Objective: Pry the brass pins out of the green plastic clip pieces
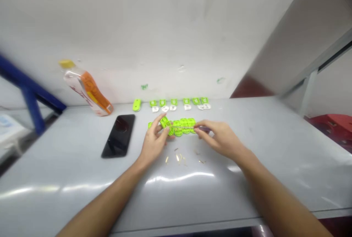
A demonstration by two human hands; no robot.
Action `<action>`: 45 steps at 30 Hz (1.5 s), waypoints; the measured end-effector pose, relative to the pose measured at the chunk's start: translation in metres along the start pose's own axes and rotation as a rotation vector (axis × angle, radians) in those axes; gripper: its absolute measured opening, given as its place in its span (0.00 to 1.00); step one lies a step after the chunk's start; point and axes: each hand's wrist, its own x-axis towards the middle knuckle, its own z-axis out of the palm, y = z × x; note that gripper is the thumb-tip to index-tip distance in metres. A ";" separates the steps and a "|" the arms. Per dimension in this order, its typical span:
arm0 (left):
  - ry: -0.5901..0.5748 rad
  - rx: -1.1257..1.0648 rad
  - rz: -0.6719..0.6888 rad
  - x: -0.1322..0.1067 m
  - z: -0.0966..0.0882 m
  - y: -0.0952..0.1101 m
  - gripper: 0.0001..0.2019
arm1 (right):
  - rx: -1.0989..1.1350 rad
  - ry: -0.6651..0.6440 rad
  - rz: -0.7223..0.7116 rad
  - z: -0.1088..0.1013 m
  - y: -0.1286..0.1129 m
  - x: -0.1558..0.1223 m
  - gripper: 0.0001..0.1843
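Between the fingers and thumb of my left hand (pixel 154 139) is a bright green plastic shell (pixel 165 121), tilted up off the table. My right hand (pixel 220 136) grips a screwdriver by its dark purple handle (pixel 204 129). Its thin metal shaft (pixel 184 127) points left, with the tip at the shell; whether it touches is too small to tell. A row of open green shells (pixel 184 122) lies just behind and beneath the shaft. Several small brass-coloured metal pieces (pixel 178 157) are scattered on the table in front of my hands.
Along the wall stand several green cases (pixel 174 102) with white pieces (pixel 187 107) before them, and one closed green case (pixel 136 105). A black phone (pixel 118 136) lies on the grey table (pixel 82 207) at left. Behind it leans a drink bottle (pixel 86 88).
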 end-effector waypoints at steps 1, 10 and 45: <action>-0.003 -0.003 -0.006 0.000 0.000 0.001 0.27 | 0.061 0.017 -0.016 -0.003 -0.001 -0.001 0.10; -0.023 -0.052 -0.045 0.002 0.002 -0.001 0.28 | 0.134 0.035 -0.087 -0.006 -0.006 -0.002 0.08; -0.238 -0.082 0.058 0.002 -0.006 0.004 0.36 | 0.282 0.082 0.069 -0.011 0.008 0.001 0.10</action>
